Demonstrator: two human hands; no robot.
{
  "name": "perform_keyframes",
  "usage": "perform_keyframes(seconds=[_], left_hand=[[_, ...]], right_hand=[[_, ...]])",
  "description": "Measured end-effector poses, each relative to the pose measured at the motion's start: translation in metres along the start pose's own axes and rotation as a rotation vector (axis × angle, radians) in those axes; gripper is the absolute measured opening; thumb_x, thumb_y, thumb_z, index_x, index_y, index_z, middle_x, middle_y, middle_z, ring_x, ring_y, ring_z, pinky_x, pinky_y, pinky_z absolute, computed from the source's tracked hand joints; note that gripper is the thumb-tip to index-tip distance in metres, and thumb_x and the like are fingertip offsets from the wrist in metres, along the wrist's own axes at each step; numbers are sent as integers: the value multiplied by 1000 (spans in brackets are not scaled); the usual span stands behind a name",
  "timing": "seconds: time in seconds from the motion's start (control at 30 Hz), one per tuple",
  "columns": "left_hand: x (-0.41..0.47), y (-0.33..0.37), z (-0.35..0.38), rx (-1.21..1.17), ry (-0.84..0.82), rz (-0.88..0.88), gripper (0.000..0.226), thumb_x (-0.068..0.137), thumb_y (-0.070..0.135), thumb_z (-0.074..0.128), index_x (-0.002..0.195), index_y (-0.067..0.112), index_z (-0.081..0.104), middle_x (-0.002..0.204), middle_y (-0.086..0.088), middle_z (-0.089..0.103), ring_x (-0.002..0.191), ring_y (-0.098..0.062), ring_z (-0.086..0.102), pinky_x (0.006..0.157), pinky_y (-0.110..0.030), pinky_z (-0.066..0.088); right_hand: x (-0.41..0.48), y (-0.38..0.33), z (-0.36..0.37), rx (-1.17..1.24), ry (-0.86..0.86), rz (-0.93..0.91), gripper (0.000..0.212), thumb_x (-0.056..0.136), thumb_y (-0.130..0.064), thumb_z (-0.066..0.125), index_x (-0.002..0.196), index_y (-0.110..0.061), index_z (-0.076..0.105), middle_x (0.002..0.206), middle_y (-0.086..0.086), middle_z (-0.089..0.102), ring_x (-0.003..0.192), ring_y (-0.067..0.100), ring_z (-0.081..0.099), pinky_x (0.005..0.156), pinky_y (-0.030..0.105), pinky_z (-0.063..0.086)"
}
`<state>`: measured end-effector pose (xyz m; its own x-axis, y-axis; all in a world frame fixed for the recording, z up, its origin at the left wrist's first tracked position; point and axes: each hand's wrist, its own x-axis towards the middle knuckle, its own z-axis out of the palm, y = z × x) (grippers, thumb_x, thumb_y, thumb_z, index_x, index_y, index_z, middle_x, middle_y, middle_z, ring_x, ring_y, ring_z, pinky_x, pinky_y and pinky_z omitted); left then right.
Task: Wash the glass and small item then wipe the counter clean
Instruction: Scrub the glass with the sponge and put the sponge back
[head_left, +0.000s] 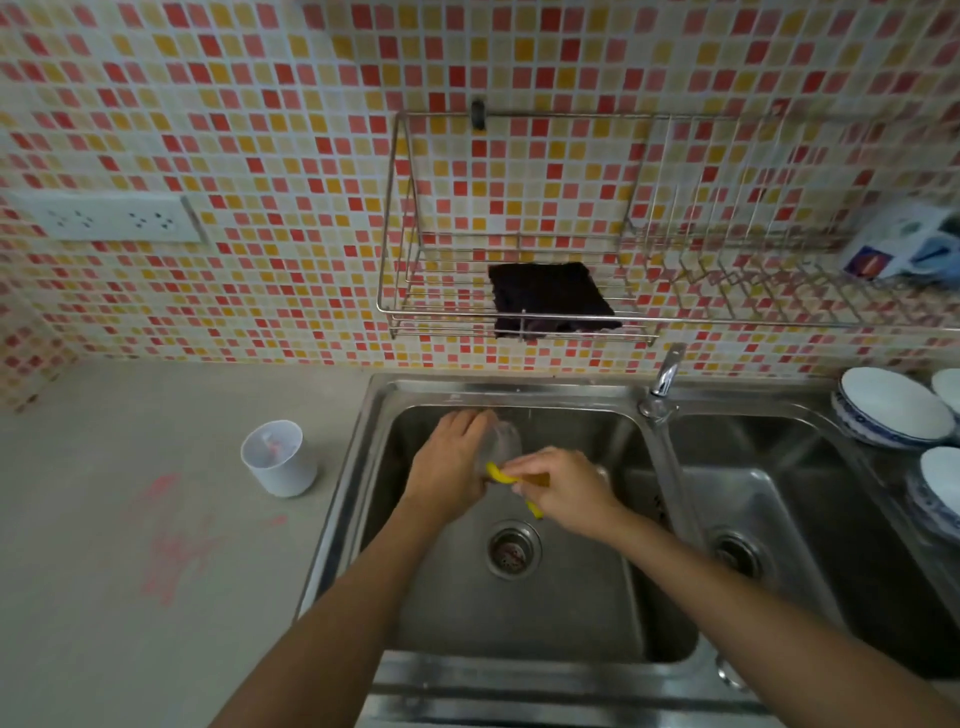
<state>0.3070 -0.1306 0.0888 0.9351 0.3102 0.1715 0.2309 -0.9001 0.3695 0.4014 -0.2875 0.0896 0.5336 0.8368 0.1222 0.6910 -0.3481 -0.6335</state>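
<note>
So the person is at the glass-washing part right now. Everything happens over the left basin of the sink (363, 467), straight above the drain (514, 550). The left hand (452, 462) is wrapped around the clear glass (503, 441), holding it tilted with its mouth toward the other hand. The right hand (563, 488) is pinched shut on a yellow sponge (498, 474) and pushing it at the rim of the glass, looks like scrubbing. Can't tell if the tap (665, 376), at the back of the sink between the two basins, is running; it's too blurry.

The small item looks to be the white cup (279, 457) on the counter (104, 519), just left of the sink, untouched, with something pinkish inside. Further left of the sink there are red smears (171, 551) on the counter, so the wiping hasn't happened.

Next up is probably a rinse, then setting the glass somewhere, maybe the wire rack (519, 312) on the wall above the sink where a dark cloth (550, 296) sits. Wet glass, soapy fingers, so a firm hold matters.
</note>
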Motion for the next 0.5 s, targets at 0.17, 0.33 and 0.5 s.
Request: perform_keyframes(seconds=[0.17, 0.33, 0.5], left_hand=[[1, 7, 14, 32, -73, 14, 68, 73, 17, 69, 134, 25, 39, 134, 3, 45, 128, -20, 38, 101, -31, 44], [5, 14, 10, 46, -56, 23, 70, 74, 16, 70, 135, 25, 39, 134, 3, 45, 128, -19, 37, 99, -30, 43], [2, 7, 3, 55, -93, 60, 70, 76, 16, 69, 138, 20, 38, 136, 0, 45, 130, -21, 36, 101, -29, 39]], right_hand=[[7, 22, -17, -338, -99, -323, 44, 65, 1, 77, 102, -23, 75, 105, -7, 72, 97, 20, 61, 80, 37, 52], [3, 27, -12, -282, -30, -255, 45, 65, 6, 72, 100, -23, 75, 106, -8, 72, 100, 16, 62, 86, 35, 50], [7, 18, -6, 36, -76, 18, 26, 81, -1, 69, 98, -20, 77, 104, -4, 73, 91, -2, 58, 83, 8, 44]])
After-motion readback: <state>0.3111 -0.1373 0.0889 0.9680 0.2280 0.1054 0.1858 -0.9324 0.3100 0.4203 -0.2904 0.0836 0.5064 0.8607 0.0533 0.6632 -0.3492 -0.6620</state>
